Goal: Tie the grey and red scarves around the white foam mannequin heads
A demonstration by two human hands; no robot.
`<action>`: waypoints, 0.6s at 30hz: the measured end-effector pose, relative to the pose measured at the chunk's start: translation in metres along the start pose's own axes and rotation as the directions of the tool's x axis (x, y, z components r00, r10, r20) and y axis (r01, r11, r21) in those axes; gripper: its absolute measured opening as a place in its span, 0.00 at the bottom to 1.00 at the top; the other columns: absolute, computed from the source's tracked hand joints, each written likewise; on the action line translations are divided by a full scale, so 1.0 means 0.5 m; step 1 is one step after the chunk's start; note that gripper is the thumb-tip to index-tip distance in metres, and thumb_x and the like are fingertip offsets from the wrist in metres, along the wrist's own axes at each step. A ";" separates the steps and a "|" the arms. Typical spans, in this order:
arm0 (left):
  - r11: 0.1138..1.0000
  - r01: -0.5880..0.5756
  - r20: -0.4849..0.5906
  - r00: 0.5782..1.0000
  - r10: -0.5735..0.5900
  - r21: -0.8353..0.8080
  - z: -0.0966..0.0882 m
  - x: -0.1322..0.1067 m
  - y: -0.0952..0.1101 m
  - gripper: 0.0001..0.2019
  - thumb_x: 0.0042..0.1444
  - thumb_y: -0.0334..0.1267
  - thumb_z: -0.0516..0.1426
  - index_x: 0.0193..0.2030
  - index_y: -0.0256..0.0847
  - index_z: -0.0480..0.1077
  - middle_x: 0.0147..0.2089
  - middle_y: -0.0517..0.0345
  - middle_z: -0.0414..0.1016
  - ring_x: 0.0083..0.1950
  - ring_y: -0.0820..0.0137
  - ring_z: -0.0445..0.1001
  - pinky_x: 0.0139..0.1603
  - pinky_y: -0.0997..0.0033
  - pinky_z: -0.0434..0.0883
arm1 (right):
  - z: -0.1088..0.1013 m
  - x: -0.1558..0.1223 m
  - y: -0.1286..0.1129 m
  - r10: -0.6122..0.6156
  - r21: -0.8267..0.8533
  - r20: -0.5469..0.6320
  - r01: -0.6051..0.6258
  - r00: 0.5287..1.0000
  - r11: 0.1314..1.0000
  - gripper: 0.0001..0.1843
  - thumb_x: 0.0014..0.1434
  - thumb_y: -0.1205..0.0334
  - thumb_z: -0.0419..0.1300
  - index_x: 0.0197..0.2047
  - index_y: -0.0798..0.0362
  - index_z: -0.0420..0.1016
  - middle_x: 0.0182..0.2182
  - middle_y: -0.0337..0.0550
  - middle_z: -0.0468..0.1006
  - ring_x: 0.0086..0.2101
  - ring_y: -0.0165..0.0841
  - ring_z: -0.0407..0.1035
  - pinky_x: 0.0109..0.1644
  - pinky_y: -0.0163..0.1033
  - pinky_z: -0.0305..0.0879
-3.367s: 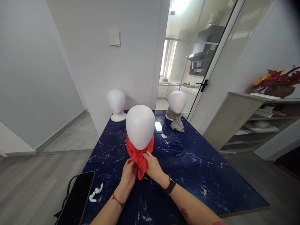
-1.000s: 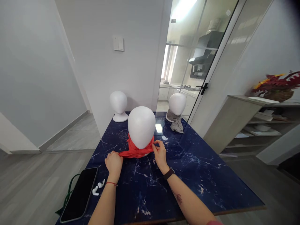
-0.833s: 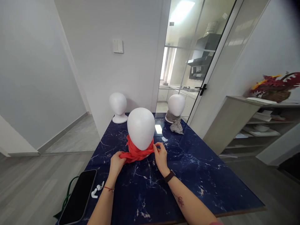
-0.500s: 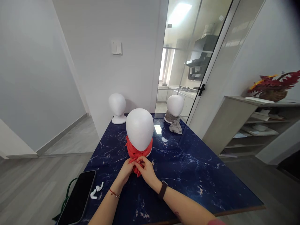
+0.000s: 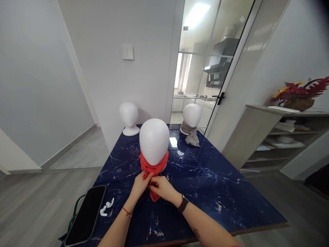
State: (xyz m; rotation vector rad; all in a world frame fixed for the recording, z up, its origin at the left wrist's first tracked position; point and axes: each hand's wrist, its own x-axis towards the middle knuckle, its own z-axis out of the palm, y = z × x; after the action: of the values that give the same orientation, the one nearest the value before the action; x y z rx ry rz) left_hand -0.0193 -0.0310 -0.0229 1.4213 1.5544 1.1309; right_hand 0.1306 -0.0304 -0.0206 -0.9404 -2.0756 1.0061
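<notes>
In front of me on the table stands a white mannequin head point(image 5: 154, 140) with a red scarf point(image 5: 155, 169) wrapped round its neck. My left hand point(image 5: 141, 182) pinches the scarf just below the chin, at the front. Close beside it, my right hand point(image 5: 161, 187) has its fingers closed on the same scarf, and they hide part of the cloth. A loose red end hangs down below my fingers. How the cloth crosses between the hands is hidden.
A bare white mannequin head point(image 5: 129, 118) stands at the back left. Another mannequin head point(image 5: 192, 115) at the back right wears a grey scarf point(image 5: 192, 134). A black phone point(image 5: 86, 215) and white earbuds point(image 5: 106, 207) lie at the left edge of the dark blue marbled table point(image 5: 210, 192).
My right hand has turned and shifted slightly right and down. More of the red scarf's end shows below it. The mannequin head in front has moved a little to the right.
</notes>
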 end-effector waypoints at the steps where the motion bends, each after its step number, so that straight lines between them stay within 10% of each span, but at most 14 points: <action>1: 0.993 -0.031 -0.004 0.999 0.032 0.117 -0.011 0.002 -0.003 0.19 0.47 0.54 0.58 0.22 0.39 0.68 0.22 0.60 0.70 0.27 0.69 0.67 0.32 0.70 0.62 | -0.010 -0.001 0.001 -0.008 -0.022 0.014 0.008 1.000 1.000 0.05 0.53 0.63 0.60 0.28 0.53 0.76 0.23 0.37 0.74 0.24 0.27 0.64 0.29 0.31 0.57; 5: 0.984 0.059 -0.153 0.988 -0.033 0.171 -0.065 0.021 -0.021 0.24 0.50 0.59 0.53 0.19 0.39 0.68 0.23 0.56 0.71 0.30 0.64 0.70 0.34 0.68 0.64 | -0.068 0.005 0.024 0.119 0.007 -0.226 -0.121 0.967 0.993 0.18 0.56 0.53 0.57 0.20 0.54 0.73 0.18 0.38 0.72 0.21 0.28 0.63 0.27 0.32 0.56; 11: 0.985 -0.050 -0.538 0.841 -0.048 -0.166 -0.069 0.076 0.002 0.19 0.59 0.46 0.46 0.48 0.39 0.70 0.55 0.48 0.71 0.57 0.62 0.67 0.57 0.61 0.63 | -0.114 0.032 0.076 0.273 0.192 -0.692 -0.194 0.668 0.962 0.23 0.61 0.45 0.47 0.39 0.55 0.73 0.35 0.47 0.78 0.34 0.36 0.72 0.37 0.38 0.66; 18: 0.962 -0.106 -0.354 0.935 0.011 -0.251 -0.006 0.126 -0.001 0.22 0.62 0.46 0.44 0.56 0.37 0.66 0.62 0.47 0.66 0.62 0.65 0.63 0.65 0.62 0.57 | -0.070 0.054 0.112 0.243 0.117 -0.585 -0.217 0.774 0.969 0.29 0.63 0.51 0.43 0.60 0.60 0.61 0.59 0.55 0.65 0.58 0.39 0.60 0.62 0.46 0.55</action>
State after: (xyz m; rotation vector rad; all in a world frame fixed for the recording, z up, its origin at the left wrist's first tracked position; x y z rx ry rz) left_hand -0.0298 0.0311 -0.0197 1.1348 1.5280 1.6343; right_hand 0.1615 0.0300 -0.0434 -1.3159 -1.4246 0.7327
